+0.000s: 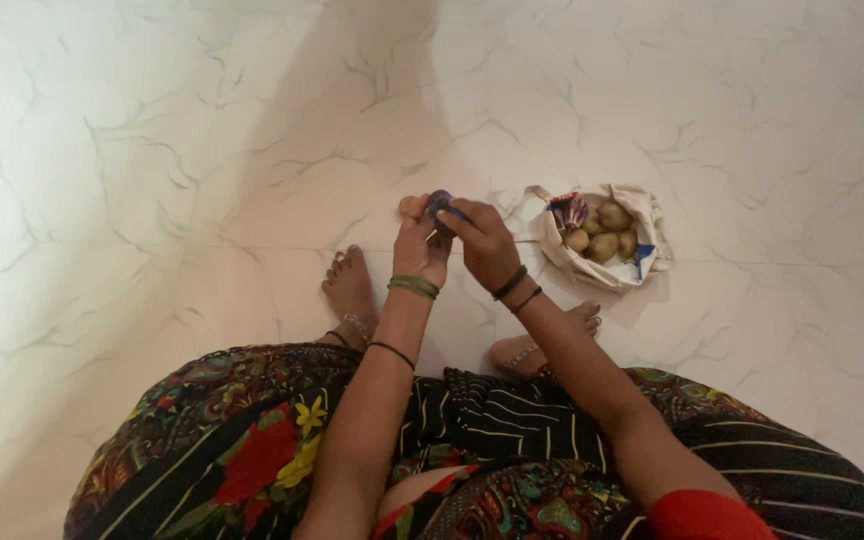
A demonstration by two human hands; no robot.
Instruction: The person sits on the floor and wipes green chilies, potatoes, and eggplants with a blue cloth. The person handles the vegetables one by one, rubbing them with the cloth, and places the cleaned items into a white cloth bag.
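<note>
Evidently the person sat on a white marble-patterned floor [152,150], both hands raised together ahead of the knees. The left hand [420,250] was closed around a small potato [410,206], whose pale end showed at about eleven o'clock from the knuckles. The right hand [484,245] met it from three o'clock, fingers pinched on a small dark, purplish tool [440,203]; whether it was a peeler or a knife was too small to tell. At three o'clock from the hands, apart from them, a cloth bag [642,262] lay open on the floor with several more potatoes [604,240] inside. Bare feet [352,285] showed just below the hands.

I judged the step in hand to be working the skin of the one held potato, with most of the batch waiting in the bag. The next move would call for a steady left-hand grip, turning the potato little by little, and short controlled strokes kept clear of the left thumb.
</note>
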